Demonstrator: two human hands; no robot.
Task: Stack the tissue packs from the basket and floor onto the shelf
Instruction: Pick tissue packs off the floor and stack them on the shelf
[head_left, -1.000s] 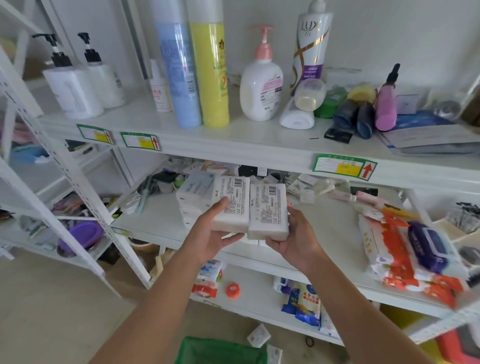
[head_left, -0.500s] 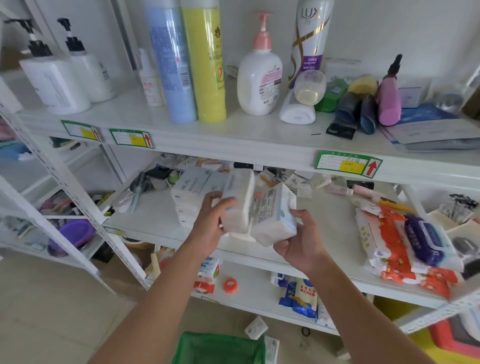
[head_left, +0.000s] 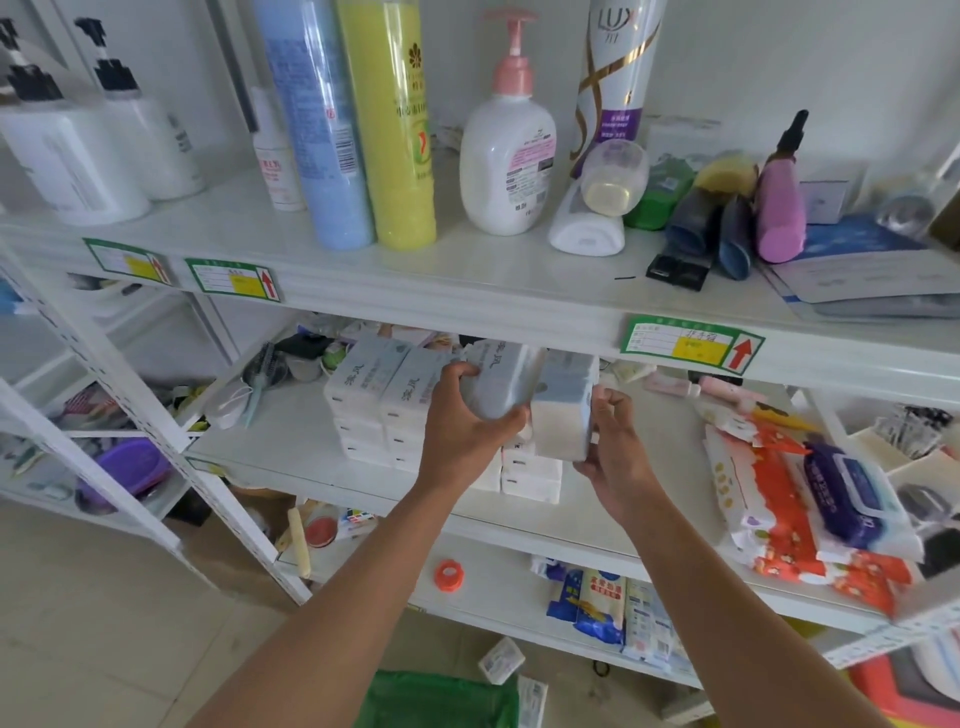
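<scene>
Each of the hands, left (head_left: 457, 415) and right (head_left: 613, 441), grips its own tissue pack (head_left: 498, 379), tilted just over the shelf (head_left: 291, 447) stack (head_left: 384, 405), probably so they'll land flush on top.

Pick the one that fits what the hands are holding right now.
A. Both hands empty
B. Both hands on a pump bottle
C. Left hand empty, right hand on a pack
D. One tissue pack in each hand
D: the left hand grips one tissue pack and the right hand grips another pack, both above the shelved stack.
</scene>
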